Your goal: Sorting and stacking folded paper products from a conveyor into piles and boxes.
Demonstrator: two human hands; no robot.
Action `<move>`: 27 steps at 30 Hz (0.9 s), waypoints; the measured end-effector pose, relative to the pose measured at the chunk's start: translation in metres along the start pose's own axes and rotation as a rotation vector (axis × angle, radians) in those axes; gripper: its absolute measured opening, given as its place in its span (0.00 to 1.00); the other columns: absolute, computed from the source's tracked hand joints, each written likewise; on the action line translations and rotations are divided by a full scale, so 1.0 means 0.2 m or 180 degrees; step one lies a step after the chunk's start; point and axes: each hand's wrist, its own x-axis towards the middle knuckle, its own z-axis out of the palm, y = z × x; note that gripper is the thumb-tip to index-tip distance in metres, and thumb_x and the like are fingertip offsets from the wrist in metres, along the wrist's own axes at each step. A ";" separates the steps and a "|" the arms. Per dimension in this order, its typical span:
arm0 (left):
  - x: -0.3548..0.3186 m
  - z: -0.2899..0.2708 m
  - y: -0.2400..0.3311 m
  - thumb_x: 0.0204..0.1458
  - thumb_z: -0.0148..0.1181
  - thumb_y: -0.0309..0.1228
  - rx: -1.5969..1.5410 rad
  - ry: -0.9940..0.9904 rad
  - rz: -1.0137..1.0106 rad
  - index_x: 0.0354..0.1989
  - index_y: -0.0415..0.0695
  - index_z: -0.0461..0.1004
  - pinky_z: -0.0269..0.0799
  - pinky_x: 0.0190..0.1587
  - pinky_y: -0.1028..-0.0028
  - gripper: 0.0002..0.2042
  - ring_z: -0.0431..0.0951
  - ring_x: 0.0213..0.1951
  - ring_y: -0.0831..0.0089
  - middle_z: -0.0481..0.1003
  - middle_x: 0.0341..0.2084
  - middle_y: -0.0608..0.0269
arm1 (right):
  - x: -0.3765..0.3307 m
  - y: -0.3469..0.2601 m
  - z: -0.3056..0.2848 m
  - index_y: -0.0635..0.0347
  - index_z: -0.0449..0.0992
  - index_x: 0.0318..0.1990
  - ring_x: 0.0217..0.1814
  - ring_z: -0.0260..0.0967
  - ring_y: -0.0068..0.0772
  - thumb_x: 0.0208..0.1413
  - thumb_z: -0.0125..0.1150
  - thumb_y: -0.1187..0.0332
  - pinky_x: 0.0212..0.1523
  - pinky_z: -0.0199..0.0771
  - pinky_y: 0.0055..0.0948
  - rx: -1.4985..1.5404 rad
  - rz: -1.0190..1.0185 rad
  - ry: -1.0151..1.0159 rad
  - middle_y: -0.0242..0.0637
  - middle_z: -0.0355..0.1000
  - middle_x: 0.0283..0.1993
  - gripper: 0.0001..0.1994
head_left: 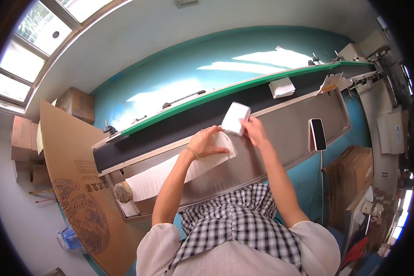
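A long row of white folded paper tissues (170, 177) lies slantwise in the metal tray (292, 142) in front of me. My left hand (204, 143) grips the row's right end, thumb on the near side and fingers over the far side. My right hand (255, 131) holds a small white stack of tissues (236, 118) by its right edge. That stack is tilted over the tray's far rim, just beyond my left fingertips. Against the row's left end sits a rounded brownish block (123, 192).
Behind the tray runs a black conveyor belt (179, 138) with a green rail (244, 85). Another white stack (281, 87) lies on the belt. A phone (317, 134) stands at the tray's right. Cardboard sheets (349, 181) lean at right; a large cardboard panel (71, 161) stands left.
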 end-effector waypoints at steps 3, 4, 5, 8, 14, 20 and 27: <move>0.00 0.00 -0.06 0.37 0.75 0.56 0.0017 0.0192 0.0223 0.54 0.44 0.72 0.73 0.53 0.61 0.38 0.78 0.50 0.50 0.78 0.47 0.47 | 0.06 -0.01 0.03 0.60 0.74 0.44 0.32 0.73 0.23 0.65 0.58 0.55 0.36 0.76 0.26 0.0203 0.0234 0.0427 0.33 0.75 0.33 0.16; 0.00 0.00 -0.08 0.37 0.75 0.56 0.0018 0.0174 0.0239 0.54 0.44 0.72 0.73 0.53 0.60 0.38 0.78 0.50 0.50 0.78 0.46 0.47 | 0.00 0.02 0.03 0.63 0.75 0.47 0.37 0.76 0.29 0.64 0.59 0.51 0.40 0.77 0.30 -0.0414 0.0328 0.0169 0.39 0.77 0.37 0.21; -0.02 0.01 -0.09 0.37 0.75 0.56 0.0000 0.0188 0.0208 0.53 0.44 0.72 0.73 0.53 0.60 0.38 0.78 0.49 0.50 0.78 0.45 0.47 | -0.07 0.05 0.08 0.63 0.75 0.47 0.37 0.76 0.29 0.64 0.59 0.51 0.40 0.77 0.30 -0.0437 0.0322 0.0114 0.39 0.77 0.37 0.21; -0.03 0.02 -0.12 0.35 0.74 0.59 0.0190 0.0134 0.0245 0.61 0.46 0.67 0.70 0.56 0.58 0.45 0.75 0.56 0.52 0.75 0.53 0.50 | -0.32 0.07 0.22 0.65 0.75 0.52 0.45 0.77 0.36 0.60 0.63 0.48 0.46 0.77 0.34 -0.1828 -0.0482 -0.0494 0.46 0.79 0.43 0.26; -0.06 0.00 -0.08 0.32 0.75 0.60 0.0424 -0.0035 -0.0050 0.66 0.50 0.63 0.67 0.60 0.54 0.50 0.72 0.59 0.54 0.73 0.57 0.52 | -0.30 0.07 0.17 0.69 0.76 0.49 0.43 0.72 0.22 0.59 0.66 0.57 0.43 0.72 0.25 -0.0163 0.0561 -0.0323 0.36 0.77 0.43 0.22; -0.07 -0.01 -0.07 0.34 0.76 0.58 0.0272 0.0128 0.0088 0.56 0.46 0.69 0.72 0.55 0.60 0.42 0.77 0.52 0.48 0.77 0.48 0.46 | -0.09 0.07 0.05 0.65 0.74 0.50 0.40 0.73 0.24 0.62 0.62 0.60 0.40 0.75 0.25 -0.0721 0.0281 -0.0556 0.37 0.77 0.41 0.17; -0.09 -0.01 -0.13 0.34 0.74 0.60 0.0121 0.0204 0.0238 0.55 0.46 0.69 0.73 0.52 0.59 0.42 0.77 0.51 0.49 0.76 0.49 0.50 | -0.26 0.06 0.28 0.68 0.74 0.49 0.38 0.74 0.27 0.64 0.59 0.53 0.40 0.76 0.27 -0.1536 -0.0460 -0.0798 0.39 0.77 0.40 0.22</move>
